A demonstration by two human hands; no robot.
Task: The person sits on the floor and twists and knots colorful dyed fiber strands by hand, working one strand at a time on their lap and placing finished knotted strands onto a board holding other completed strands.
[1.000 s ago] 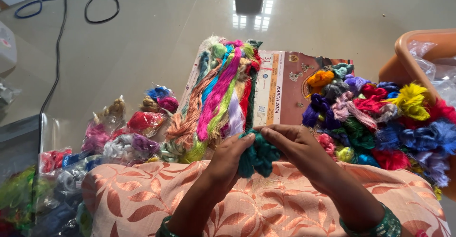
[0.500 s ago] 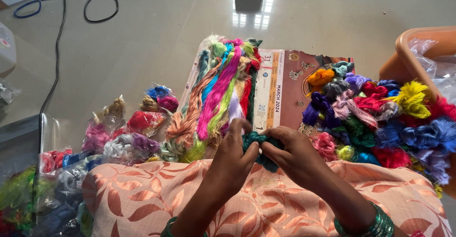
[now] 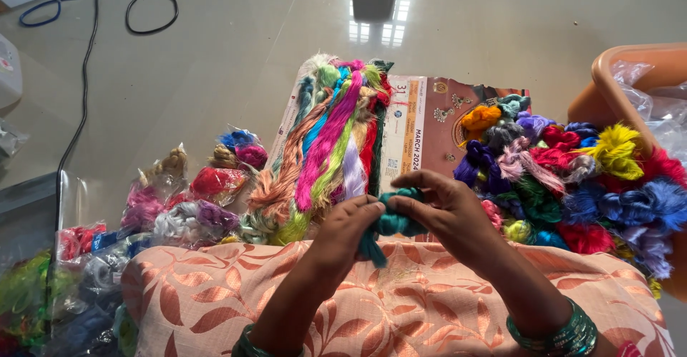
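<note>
Around your hands the floor is crowded; straight ahead lies a long bundle of mixed silk threads [image 3: 330,142], pink, green, orange and blue, stretched away from you across a printed card sheet [image 3: 429,117]; to your right a heap of knotted thread tufts [image 3: 572,178] in yellow, red, blue and purple spreads up to an orange plastic tub [image 3: 622,71]; to your left several small packets of thread in clear wrap [image 3: 193,199] sit on the tiles, and further off a black cable [image 3: 93,64] trails over the floor; a peach cloth with a leaf pattern [image 3: 401,307] covers your lap under both wrists. Nothing lies between your hands and the teal piece.

Your left hand [image 3: 347,232] is closed, fingertips pinching the teal thread skein [image 3: 390,221] from its left side; your right hand [image 3: 447,210] curls over the top, fingers bent and thumb pressed in, closed on the same skein; green bangles [image 3: 554,335] ring that wrist.

The skein sits just above your lap, between both hands, bunched into a knot; its loose tail hangs down and slightly left, towards the cloth; the bunched part runs roughly left to right.
</note>
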